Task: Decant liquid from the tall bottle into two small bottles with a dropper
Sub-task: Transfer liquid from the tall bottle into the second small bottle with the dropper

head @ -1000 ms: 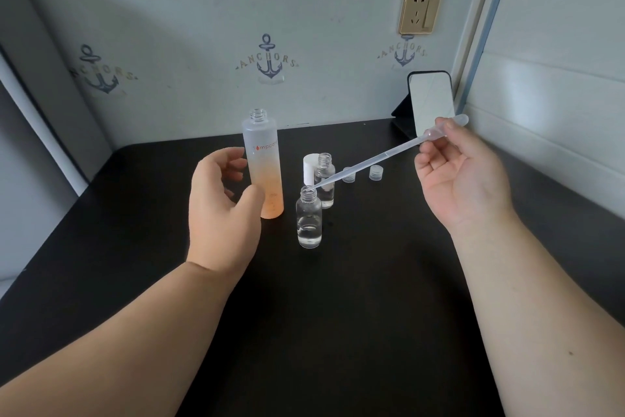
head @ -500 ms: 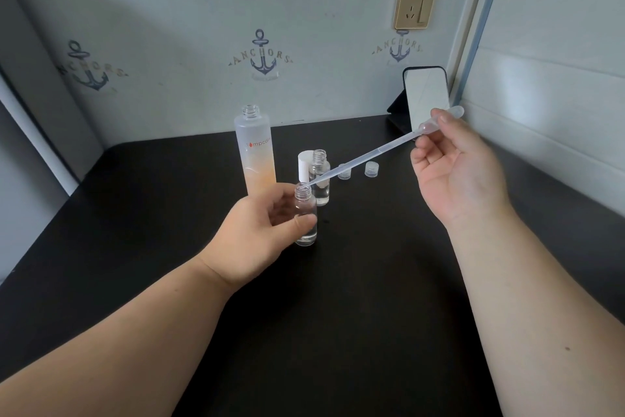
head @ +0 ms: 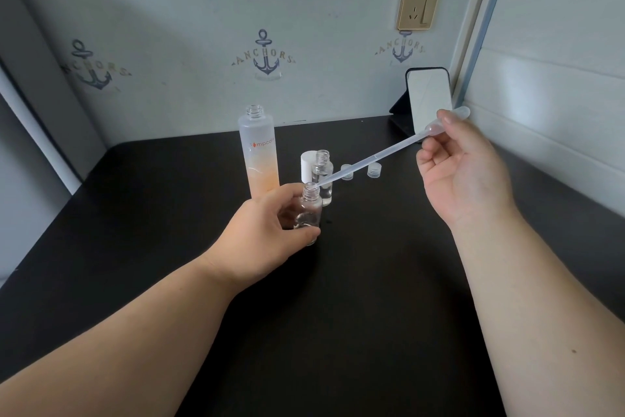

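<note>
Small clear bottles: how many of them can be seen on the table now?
2. One small bottle is near the table's middle, held by the left hand, with the dropper tip at its mouth. The second small bottle stands just behind it, beside the white cap.

Single head-worn wide-angle view only, so no shared ground with another. Looked forward and down from above the near edge of the matte black table (head: 372, 332), close over both bare forearms. Faced 12 o'clock toward the pale blue anchor-printed wall (head: 203, 28); white panelled wall (head: 558, 44) at 2 o'clock.
</note>
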Demonstrator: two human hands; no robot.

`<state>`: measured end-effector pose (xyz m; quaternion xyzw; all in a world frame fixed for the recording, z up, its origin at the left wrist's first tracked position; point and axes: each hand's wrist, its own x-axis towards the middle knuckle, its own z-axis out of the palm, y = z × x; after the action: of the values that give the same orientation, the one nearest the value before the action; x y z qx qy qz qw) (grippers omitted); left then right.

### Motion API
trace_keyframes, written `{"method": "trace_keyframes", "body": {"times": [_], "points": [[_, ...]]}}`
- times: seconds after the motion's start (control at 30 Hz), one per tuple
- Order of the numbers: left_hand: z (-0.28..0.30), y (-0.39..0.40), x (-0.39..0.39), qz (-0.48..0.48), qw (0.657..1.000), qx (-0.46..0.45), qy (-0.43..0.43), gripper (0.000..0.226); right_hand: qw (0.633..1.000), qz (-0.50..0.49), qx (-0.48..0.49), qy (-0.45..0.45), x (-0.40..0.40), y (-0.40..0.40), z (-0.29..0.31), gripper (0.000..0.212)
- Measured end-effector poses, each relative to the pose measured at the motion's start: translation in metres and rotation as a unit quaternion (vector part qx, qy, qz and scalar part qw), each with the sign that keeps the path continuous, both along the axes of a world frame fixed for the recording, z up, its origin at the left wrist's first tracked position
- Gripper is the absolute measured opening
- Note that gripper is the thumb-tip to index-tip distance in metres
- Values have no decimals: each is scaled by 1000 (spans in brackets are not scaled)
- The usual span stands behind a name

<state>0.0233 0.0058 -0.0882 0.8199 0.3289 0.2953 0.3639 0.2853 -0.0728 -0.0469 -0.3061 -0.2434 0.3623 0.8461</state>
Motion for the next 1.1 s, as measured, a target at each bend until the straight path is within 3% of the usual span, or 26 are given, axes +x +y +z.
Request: {"method": "trace_keyframes", "body": {"times": [0.5,1.1], "points": [[2,-1,0,17,999,21,24,60,999,-28,-19,24,2,0,1,5],[-1,1,0,17,999,24,22,60,999,-23,-19,11,1,-2,1,16]]}}
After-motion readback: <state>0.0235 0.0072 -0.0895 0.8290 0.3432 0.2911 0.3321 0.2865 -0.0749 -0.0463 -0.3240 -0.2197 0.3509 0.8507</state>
